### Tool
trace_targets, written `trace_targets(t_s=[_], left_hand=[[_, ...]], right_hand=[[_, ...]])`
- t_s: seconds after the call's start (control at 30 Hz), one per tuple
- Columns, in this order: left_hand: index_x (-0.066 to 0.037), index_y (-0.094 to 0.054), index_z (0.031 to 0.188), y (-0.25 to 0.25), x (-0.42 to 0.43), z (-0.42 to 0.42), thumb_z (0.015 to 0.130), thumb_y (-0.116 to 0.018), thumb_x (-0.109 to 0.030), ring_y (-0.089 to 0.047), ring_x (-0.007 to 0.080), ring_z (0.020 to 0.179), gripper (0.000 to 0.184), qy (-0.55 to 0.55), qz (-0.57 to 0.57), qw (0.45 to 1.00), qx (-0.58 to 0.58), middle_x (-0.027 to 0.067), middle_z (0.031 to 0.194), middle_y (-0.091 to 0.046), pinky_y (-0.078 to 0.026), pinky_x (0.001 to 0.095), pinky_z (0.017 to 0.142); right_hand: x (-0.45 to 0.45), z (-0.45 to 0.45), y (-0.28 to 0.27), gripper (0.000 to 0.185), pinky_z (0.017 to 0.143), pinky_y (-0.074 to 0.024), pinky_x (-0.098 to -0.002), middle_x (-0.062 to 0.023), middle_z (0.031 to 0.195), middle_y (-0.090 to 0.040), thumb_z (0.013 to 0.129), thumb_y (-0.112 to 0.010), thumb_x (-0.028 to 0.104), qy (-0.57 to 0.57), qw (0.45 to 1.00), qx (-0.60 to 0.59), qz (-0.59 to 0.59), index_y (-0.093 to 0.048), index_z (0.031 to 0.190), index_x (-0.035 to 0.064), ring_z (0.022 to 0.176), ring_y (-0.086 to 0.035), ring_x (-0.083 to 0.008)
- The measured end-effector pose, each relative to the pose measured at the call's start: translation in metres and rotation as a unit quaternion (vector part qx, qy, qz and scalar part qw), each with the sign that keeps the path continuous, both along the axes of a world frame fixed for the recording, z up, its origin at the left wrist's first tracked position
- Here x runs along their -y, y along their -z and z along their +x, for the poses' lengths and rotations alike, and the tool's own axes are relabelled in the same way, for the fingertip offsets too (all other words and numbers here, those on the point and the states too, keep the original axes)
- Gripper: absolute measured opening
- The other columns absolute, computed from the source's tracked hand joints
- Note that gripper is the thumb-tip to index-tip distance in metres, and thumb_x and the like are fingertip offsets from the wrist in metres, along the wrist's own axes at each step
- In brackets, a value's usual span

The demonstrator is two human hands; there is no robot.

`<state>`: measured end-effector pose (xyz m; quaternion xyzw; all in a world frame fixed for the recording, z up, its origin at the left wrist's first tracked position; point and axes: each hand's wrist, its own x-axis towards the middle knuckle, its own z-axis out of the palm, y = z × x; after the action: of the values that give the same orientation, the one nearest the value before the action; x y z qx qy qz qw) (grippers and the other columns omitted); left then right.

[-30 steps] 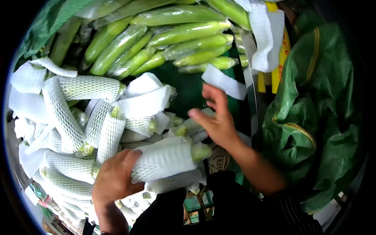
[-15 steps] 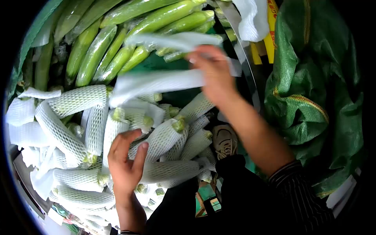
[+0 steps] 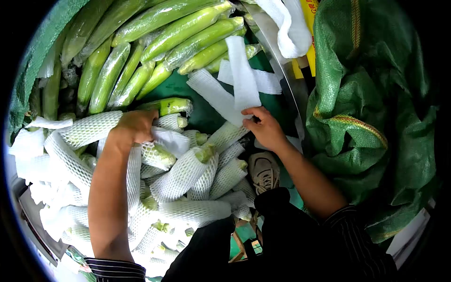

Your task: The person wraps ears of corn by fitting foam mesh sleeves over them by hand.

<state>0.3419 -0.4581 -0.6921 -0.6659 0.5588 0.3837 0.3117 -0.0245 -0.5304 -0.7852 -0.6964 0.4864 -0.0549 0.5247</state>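
Note:
My left hand (image 3: 134, 127) is closed around the near end of a film-wrapped long green squash (image 3: 174, 106); its fingertips are partly hidden. Its far end sticks out to the right over the green surface. My right hand (image 3: 265, 129) pinches the lower end of a flat white foam net sleeve (image 3: 244, 73) between thumb and fingers. Another flat sleeve (image 3: 213, 94) lies beside it on the left, and a third sleeve (image 3: 268, 82) lies crosswise behind. Below my hands is a heap of sleeved squashes (image 3: 181, 176), green ends showing.
Film-wrapped bare squashes (image 3: 188, 30) are piled at the top left. A metal edge (image 3: 286, 80) runs along the right side, with a green woven sack (image 3: 357, 108) beyond it. More white foam (image 3: 291, 33) hangs at the top. A shoe (image 3: 264, 171) stands below my right hand.
My left hand has moved up and closed on a squash. My right hand has moved down, and the sleeves, blurred across the middle before, now lie further right, one upright at my fingers.

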Motion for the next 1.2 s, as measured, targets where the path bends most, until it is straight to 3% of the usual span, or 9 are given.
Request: trace_targets(t_s=[0.17, 0.3, 0.37, 0.5, 0.63, 0.8, 0.97, 1.07, 1.2], left_hand=[[-0.010, -0.072, 0.104, -0.021, -0.029, 0.008, 0.077, -0.075, -0.019, -0.066, 0.0318, 0.104, 0.029, 0.053, -0.199, 0.968, -0.143, 0.0137, 0.100, -0.070, -0.055, 0.0415, 0.086], [0.002, -0.066, 0.118, -0.085, -0.065, 0.021, 0.087, -0.063, -0.001, -0.068, 0.0206, 0.101, 0.032, -0.445, -0.345, 0.733, -0.382, 0.0090, 0.106, -0.072, -0.055, 0.0356, 0.090], [0.005, -0.060, 0.126, -0.119, -0.057, -0.004, 0.089, -0.059, 0.000, -0.070, 0.0209, 0.098, 0.037, -0.441, -0.395, 0.695, -0.408, 0.0123, 0.111, -0.072, -0.055, 0.0357, 0.093], [0.002, -0.046, 0.142, -0.106, -0.060, -0.110, 0.089, -0.064, -0.005, -0.070, 0.0235, 0.096, 0.056, -0.436, -0.284, 0.783, -0.341, 0.0153, 0.107, -0.070, -0.054, 0.0349, 0.082], [0.001, -0.031, 0.152, -0.033, -0.074, -0.167, 0.087, -0.074, -0.008, -0.066, 0.0244, 0.100, 0.078, -0.417, -0.261, 0.741, -0.457, 0.0175, 0.115, -0.063, -0.054, 0.0360, 0.077], [-0.003, -0.057, 0.134, -0.042, -0.048, -0.162, 0.078, -0.081, -0.004, -0.062, 0.0294, 0.106, 0.062, -0.329, -0.441, 0.740, -0.387, 0.0158, 0.113, -0.060, -0.052, 0.0378, 0.091], [-0.009, -0.070, 0.120, -0.040, -0.033, -0.125, 0.079, -0.081, -0.004, -0.060, 0.0222, 0.101, 0.043, -0.196, -0.353, 0.873, -0.273, 0.0089, 0.113, -0.064, -0.050, 0.0328, 0.086], [-0.006, -0.064, 0.128, -0.045, -0.010, -0.129, 0.082, -0.079, -0.006, -0.060, 0.0265, 0.105, 0.048, -0.299, -0.506, 0.734, -0.342, 0.0138, 0.125, -0.062, -0.053, 0.0342, 0.085], [-0.004, -0.064, 0.125, -0.035, 0.002, -0.148, 0.087, -0.076, -0.003, -0.060, 0.0192, 0.092, 0.040, -0.360, -0.518, 0.604, -0.487, 0.0104, 0.121, -0.063, -0.052, 0.0304, 0.076]], right_hand=[[0.006, -0.002, -0.004, 0.033, 0.097, -0.0482, -0.0359, -0.0086, 0.125, -0.061, 0.095, -0.070, 0.020, 0.060, 0.992, 0.059, 0.092, -0.065, 0.125, 0.0066, 0.117, -0.058, -0.0184], [0.001, 0.000, -0.047, 0.044, 0.103, -0.0441, -0.0356, -0.0103, 0.131, -0.059, 0.094, -0.072, 0.023, 0.032, 0.994, 0.107, 0.022, -0.061, 0.132, 0.0061, 0.123, -0.055, -0.0187], [0.005, 0.015, -0.082, 0.055, 0.104, -0.0435, -0.0371, -0.0124, 0.133, -0.058, 0.091, -0.076, 0.029, -0.002, 0.981, 0.190, -0.042, -0.056, 0.137, 0.0056, 0.124, -0.055, -0.0227], [-0.012, 0.044, -0.122, 0.081, 0.108, -0.0426, -0.0421, -0.0163, 0.137, -0.054, 0.087, -0.079, 0.042, -0.037, 0.917, 0.395, 0.041, -0.042, 0.148, 0.0045, 0.128, -0.053, -0.0283], [-0.016, 0.036, -0.104, 0.059, 0.097, -0.0492, -0.0373, -0.0167, 0.129, -0.060, 0.097, -0.070, 0.034, -0.008, 0.945, 0.253, 0.209, -0.049, 0.140, 0.0009, 0.116, -0.060, -0.0223], [-0.023, 0.047, -0.106, 0.040, 0.099, -0.0444, -0.0329, -0.0143, 0.126, -0.056, 0.106, -0.054, 0.026, 0.076, 0.918, 0.300, 0.248, -0.051, 0.139, 0.0022, 0.116, -0.054, -0.0201], [0.014, 0.044, -0.098, 0.034, 0.085, -0.0451, -0.0362, -0.0145, 0.100, -0.050, 0.102, -0.057, 0.014, 0.109, 0.960, 0.134, -0.220, -0.059, 0.134, 0.0025, 0.091, -0.053, -0.0291], [0.033, 0.042, -0.128, 0.037, 0.091, -0.0451, -0.0324, -0.0133, 0.114, -0.055, 0.102, -0.055, 0.009, 0.008, 0.955, 0.112, -0.273, -0.054, 0.139, 0.0020, 0.101, -0.055, -0.0242], [0.008, 0.059, -0.134, 0.054, 0.104, -0.0401, -0.0287, -0.0081, 0.136, -0.051, 0.110, -0.040, 0.037, 0.013, 0.927, 0.326, 0.182, -0.030, 0.153, 0.0045, 0.124, -0.048, -0.0167]])
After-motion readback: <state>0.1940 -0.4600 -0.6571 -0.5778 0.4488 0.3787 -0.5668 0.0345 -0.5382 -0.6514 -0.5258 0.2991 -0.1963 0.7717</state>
